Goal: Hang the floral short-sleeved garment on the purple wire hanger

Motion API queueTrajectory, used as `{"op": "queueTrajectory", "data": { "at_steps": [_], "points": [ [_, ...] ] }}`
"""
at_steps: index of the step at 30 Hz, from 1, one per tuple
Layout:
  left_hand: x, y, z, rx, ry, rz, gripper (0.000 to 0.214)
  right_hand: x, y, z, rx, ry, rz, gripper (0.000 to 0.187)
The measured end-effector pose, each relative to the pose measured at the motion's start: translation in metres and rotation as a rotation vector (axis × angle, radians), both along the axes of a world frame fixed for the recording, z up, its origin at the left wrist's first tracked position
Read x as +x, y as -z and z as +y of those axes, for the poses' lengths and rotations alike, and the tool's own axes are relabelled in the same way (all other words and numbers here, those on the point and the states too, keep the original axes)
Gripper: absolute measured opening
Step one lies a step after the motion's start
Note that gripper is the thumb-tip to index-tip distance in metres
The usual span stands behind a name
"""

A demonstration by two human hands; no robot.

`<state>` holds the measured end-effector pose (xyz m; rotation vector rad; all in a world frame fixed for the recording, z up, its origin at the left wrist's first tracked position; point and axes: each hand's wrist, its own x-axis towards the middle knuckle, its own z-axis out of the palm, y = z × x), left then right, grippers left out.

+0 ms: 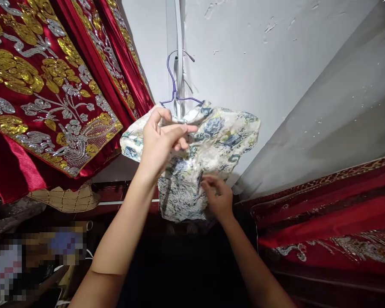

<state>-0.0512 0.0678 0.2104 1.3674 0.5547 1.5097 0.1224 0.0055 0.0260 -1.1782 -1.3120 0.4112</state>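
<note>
A cream garment with blue and yellow flowers (221, 137) hangs bunched on a purple wire hanger (174, 87) against the white wall. My left hand (162, 139) is raised to the top of the garment, fingers pinched on the cloth just under the hanger's neck. Lower down, my right hand (218, 196) grips the garment's lower part, fingers closed on the fabric.
Red satin garments with gold and silver embroidery (41, 81) hang at the upper left. More red embroidered cloth (327, 218) lies at the right. A white wall (259, 55) is behind. A pale quilted piece (64, 197) sits at lower left, above a blurred patch.
</note>
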Motion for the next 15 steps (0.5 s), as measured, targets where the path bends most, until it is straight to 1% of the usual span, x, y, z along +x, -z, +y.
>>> {"op": "queueTrajectory", "data": {
  "at_steps": [2, 3, 4, 6, 7, 9, 10, 12, 15],
  "points": [
    [0.002, 0.010, -0.009, 0.039, 0.001, 0.051, 0.035, 0.000, -0.047, 0.012, 0.122, -0.040, 0.022, 0.036],
    [0.003, 0.013, -0.013, 0.056, -0.003, 0.068, 0.034, -0.001, -0.071, 0.018, 0.144, -0.103, 0.000, 0.045],
    [0.004, 0.015, -0.015, 0.071, -0.006, 0.083, 0.033, -0.004, -0.095, 0.026, 0.170, -0.159, -0.029, 0.049],
    [0.004, 0.017, -0.017, 0.092, -0.012, 0.105, 0.031, -0.008, -0.133, 0.040, 0.209, -0.230, -0.129, 0.042],
    [0.003, 0.016, -0.017, 0.100, -0.016, 0.115, 0.030, -0.010, -0.147, 0.047, 0.231, -0.267, -0.203, 0.034],
    [0.000, 0.017, -0.016, 0.109, -0.029, 0.132, 0.029, -0.012, -0.164, 0.059, 0.277, -0.314, -0.342, 0.019],
    [-0.001, 0.017, -0.014, 0.105, -0.034, 0.139, 0.029, -0.012, -0.169, 0.063, 0.302, -0.326, -0.397, 0.017],
    [-0.004, 0.021, -0.012, 0.073, -0.036, 0.148, 0.030, -0.014, -0.171, 0.068, 0.333, -0.338, -0.448, 0.020],
    [-0.005, 0.026, -0.009, 0.023, -0.035, 0.140, 0.033, -0.021, -0.166, 0.069, 0.327, -0.349, -0.366, 0.023]
  ]
}}
